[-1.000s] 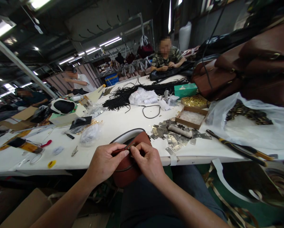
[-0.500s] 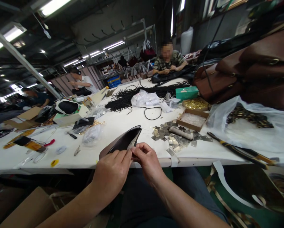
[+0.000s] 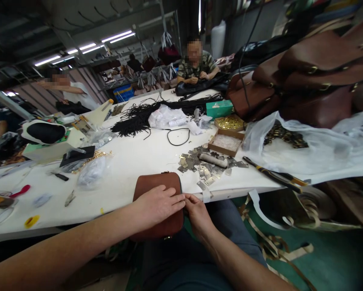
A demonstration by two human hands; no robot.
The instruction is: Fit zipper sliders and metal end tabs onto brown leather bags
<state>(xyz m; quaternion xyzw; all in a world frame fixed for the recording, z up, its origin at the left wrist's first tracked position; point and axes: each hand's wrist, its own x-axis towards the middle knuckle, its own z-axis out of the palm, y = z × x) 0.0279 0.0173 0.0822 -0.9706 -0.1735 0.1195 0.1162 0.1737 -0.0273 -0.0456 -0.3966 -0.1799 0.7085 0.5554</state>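
Observation:
A small brown leather bag (image 3: 157,180) with rounded corners lies flat at the table's front edge, its near end jutting out over my lap. A dark strip, perhaps a zipper, runs along its right side, and small metal fittings show at its far and near ends. My left hand (image 3: 159,204) lies across the top of the bag with its fingers stretched out. At the bag's right edge my right hand (image 3: 198,212) pinches with thumb and forefinger; whether a zipper pull is between them is hidden.
Metal plates (image 3: 210,173) and a grey roll (image 3: 213,160) lie right of the bag, near long-handled pliers (image 3: 272,173). Behind are a cardboard tray (image 3: 225,143), plastic bags (image 3: 169,116) and black cords (image 3: 133,123). Brown bags (image 3: 321,89) are heaped at right. A co-worker (image 3: 196,64) sits opposite.
The bag was tilted up with its dark opening showing; now it lies flat, brown face up. My left hand has gone from gripping its edge to lying on top. The view has turned right.

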